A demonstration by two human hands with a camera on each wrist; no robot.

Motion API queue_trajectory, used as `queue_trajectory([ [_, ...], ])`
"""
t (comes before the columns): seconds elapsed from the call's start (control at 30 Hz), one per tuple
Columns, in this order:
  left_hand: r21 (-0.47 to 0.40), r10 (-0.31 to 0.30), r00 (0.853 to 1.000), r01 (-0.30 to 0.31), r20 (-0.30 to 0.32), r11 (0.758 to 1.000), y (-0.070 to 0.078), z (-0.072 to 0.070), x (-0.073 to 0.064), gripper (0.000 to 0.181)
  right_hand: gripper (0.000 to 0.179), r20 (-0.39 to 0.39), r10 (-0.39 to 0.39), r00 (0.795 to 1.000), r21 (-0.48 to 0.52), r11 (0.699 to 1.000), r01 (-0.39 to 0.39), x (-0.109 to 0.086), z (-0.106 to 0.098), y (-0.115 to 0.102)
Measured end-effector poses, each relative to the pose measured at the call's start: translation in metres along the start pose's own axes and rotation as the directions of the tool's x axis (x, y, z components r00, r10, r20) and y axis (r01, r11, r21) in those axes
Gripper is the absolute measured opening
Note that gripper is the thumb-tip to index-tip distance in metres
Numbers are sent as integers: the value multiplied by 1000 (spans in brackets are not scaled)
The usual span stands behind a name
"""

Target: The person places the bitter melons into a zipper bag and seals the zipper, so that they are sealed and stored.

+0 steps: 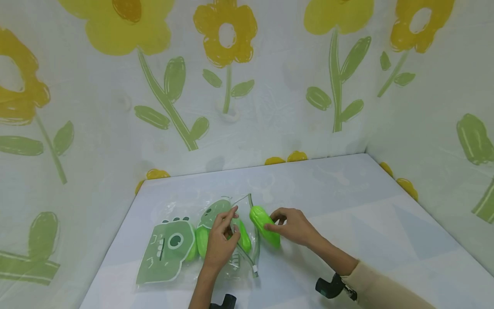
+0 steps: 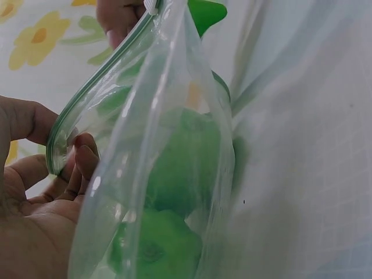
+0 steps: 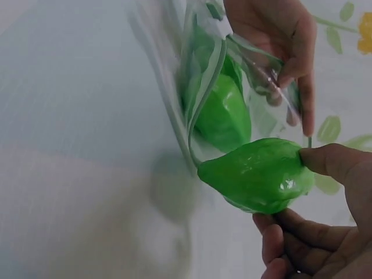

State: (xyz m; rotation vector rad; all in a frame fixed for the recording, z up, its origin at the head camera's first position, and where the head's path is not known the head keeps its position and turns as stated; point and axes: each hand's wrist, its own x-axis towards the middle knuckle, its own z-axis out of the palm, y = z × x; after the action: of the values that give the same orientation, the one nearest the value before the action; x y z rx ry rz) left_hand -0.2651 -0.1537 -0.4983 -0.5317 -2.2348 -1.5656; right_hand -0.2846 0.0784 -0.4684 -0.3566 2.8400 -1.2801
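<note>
My right hand [image 1: 296, 225] pinches a bright green, glossy toy gourd [image 1: 262, 221] between thumb and fingers. In the right wrist view the gourd [image 3: 256, 174] is bumpy and tapered, and its pointed end is at the bag's open mouth. Clear plastic with green dinosaur prints makes up the zip bag [image 1: 166, 251], lying on the table to the left. My left hand [image 1: 221, 242] grips the bag's zip edge [image 2: 75, 104] and holds the mouth apart. Inside the bag, several green toy pieces [image 2: 189, 163] show through the plastic; their exact kinds are hard to tell.
A white zip slider [image 1: 254, 269] sits at the near end of the bag's mouth. The pale table [image 1: 347, 206] extends to the right and behind. Flower-printed cloth [image 1: 270, 107] hangs along the table's back and sides.
</note>
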Motion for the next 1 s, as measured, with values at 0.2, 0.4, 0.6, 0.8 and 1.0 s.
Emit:
queue_trajectory([
  [0.2, -1, -18, 1000, 18, 6, 1000, 0, -1, 1, 59, 33, 2, 14, 1000, 22, 1000, -14, 4, 10, -7],
  [0.4, 3, -20, 1000, 20, 4, 1000, 0, 0, 0, 57, 33, 12, 55, 998, 48, 997, -56, 11, 20, -8],
  [0.6, 2, -22, 1000, 22, 5, 1000, 1, -2, 0, 57, 37, 37, 132, 991, 41, 990, -133, 15, 25, -12],
  [0.8, 2, -21, 1000, 21, 4, 1000, 0, -1, 0, 57, 40, 55, 163, 985, 44, 985, -165, 17, 31, -13],
  [1.0, -8, -40, 999, 40, 14, 999, 1, -1, 1, 59, 39, 64, 185, 981, 50, 981, -188, 18, 35, -13],
])
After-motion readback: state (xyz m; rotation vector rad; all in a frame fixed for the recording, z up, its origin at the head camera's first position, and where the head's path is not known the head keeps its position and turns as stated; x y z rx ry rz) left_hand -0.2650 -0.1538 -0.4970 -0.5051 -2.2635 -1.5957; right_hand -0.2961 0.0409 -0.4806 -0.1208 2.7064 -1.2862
